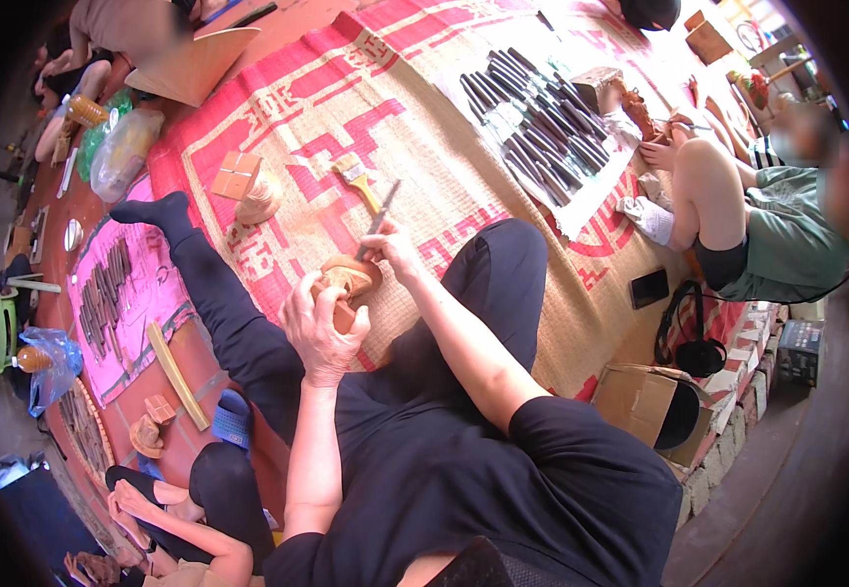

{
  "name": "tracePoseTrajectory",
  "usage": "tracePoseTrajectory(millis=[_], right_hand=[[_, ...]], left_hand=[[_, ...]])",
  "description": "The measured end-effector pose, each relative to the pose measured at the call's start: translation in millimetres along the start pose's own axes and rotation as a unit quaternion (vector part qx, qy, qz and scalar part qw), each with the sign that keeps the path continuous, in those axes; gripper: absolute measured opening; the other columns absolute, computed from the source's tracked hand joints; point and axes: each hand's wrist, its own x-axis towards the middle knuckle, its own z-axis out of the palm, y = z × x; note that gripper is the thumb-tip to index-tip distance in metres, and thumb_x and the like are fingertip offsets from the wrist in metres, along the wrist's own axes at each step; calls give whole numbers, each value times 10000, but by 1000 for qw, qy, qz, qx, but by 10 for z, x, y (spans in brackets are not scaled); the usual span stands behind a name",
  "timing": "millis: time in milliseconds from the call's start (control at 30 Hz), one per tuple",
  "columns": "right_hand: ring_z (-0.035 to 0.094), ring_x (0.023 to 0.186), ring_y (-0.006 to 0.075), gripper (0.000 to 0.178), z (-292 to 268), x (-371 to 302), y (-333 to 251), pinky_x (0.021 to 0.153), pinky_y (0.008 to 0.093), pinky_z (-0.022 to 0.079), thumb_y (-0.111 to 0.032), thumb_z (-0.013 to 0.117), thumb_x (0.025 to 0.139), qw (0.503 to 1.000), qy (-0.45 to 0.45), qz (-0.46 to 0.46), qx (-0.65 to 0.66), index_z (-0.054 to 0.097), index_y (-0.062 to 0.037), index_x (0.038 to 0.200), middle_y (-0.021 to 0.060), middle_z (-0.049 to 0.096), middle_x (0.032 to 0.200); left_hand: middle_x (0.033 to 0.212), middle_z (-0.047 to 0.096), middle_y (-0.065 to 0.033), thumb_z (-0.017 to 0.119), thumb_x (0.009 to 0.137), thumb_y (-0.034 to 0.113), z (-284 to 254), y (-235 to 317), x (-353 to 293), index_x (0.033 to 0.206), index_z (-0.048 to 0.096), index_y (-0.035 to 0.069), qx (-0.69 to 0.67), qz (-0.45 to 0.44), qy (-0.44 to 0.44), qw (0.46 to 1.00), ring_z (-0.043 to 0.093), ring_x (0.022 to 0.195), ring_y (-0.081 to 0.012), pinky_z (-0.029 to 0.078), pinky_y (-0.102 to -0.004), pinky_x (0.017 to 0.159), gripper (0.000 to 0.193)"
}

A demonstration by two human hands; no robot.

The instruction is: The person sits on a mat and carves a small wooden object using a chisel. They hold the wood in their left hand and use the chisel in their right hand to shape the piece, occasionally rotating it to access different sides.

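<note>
In front of my lap, my left hand (319, 328) wraps its fingers round a reddish-brown wooden carving (354, 277) with rounded, hollowed forms. My right hand (393, 250) grips a slim, dark carving chisel (387, 203), its lower end against the carving's upper side and its shaft pointing up and away. Just beyond lies a flat paintbrush (359, 178) with a yellow handle, on the red and straw-coloured mat (444, 196). Further left on the mat, a second carving (261, 199) sits beside a square-faced wooden block (235, 174).
Several dark-handled tools (542, 117) lie in rows on a pale sheet. More lie on a pink sheet (145, 342) at left. A person in green (786, 230) works at right; another sits at lower left (189, 533). A phone (649, 288) and cardboard box (630, 401) are at right.
</note>
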Motion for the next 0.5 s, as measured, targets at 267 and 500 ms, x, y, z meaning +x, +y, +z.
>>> tracePoseTrajectory(millis=[267,500], right_hand=[[582,512,106,122,93,-13,-44,469,228,457,-61,656,762,997,-68,9,32,537,-55,789,44,607,651],[554,472,103,99,-69,107,-46,426,222,428,-33,621,765,998,61,7,6,522,-45,767,41,573,601]], left_hand=[[1078,529,-100,712,608,263,-29,-35,-18,887,548,138,-8,4,-11,1000,518,985,-291,371,-422,877,346],[1083,529,-109,720,595,294,-30,-41,-26,898,562,135,-21,15,-27,999,518,1005,-286,376,-420,878,377]])
